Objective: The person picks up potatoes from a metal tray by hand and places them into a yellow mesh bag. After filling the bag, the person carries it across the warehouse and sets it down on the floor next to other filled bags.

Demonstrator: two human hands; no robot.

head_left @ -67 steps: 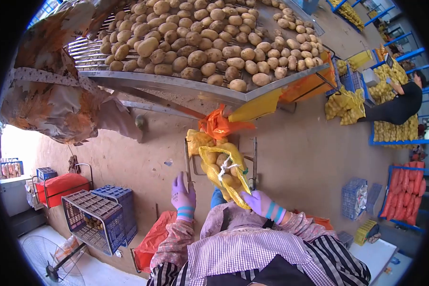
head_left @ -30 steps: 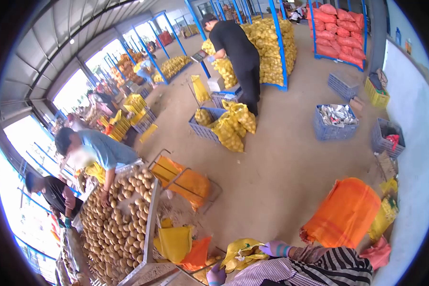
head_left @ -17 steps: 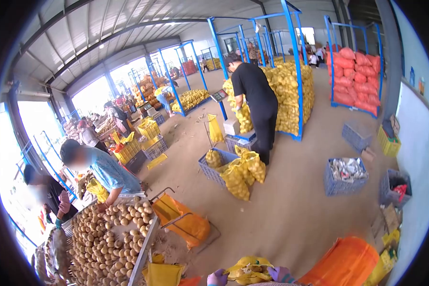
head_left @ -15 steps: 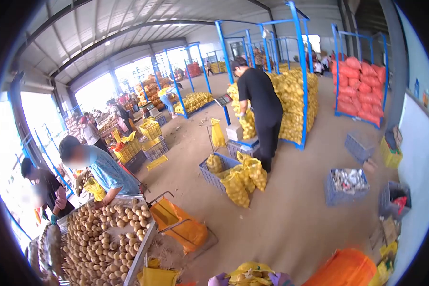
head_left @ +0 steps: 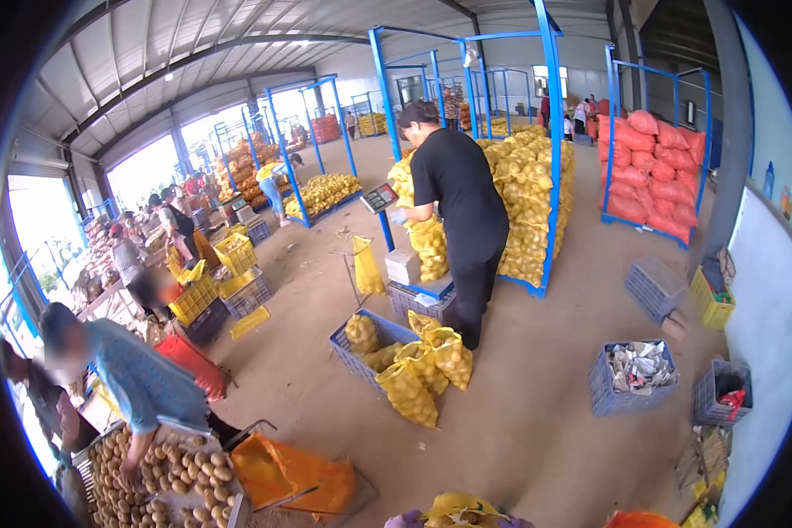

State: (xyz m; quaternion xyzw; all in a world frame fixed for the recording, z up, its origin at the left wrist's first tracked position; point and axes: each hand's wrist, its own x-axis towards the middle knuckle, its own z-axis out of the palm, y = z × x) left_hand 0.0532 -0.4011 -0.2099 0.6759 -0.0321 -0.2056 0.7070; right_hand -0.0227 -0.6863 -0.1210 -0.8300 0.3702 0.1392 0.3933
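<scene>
A yellow mesh bag (head_left: 460, 509) of potatoes stands at the bottom edge of the head view, its lower part cut off. At its left side is my left hand (head_left: 405, 520) in a purple glove, closed on the bag's rim. My right hand (head_left: 515, 522), gloved the same way, grips the opposite side and is nearly out of frame. Just beyond the bag lies bare floor. An orange bag (head_left: 640, 520) shows in part to the right of my right hand.
A person in black works at a scale (head_left: 379, 198) ahead, by filled yellow bags (head_left: 411, 393) and a blue crate (head_left: 348, 348). Left, people sort potatoes at a table (head_left: 235, 510) beside an orange bag on a stand (head_left: 295, 480). Crates (head_left: 629, 400) stand along the right.
The view has shifted, and the bag with both my hands sits lower in frame. The sorting table has moved down and left in view. The orange bag at right shows less.
</scene>
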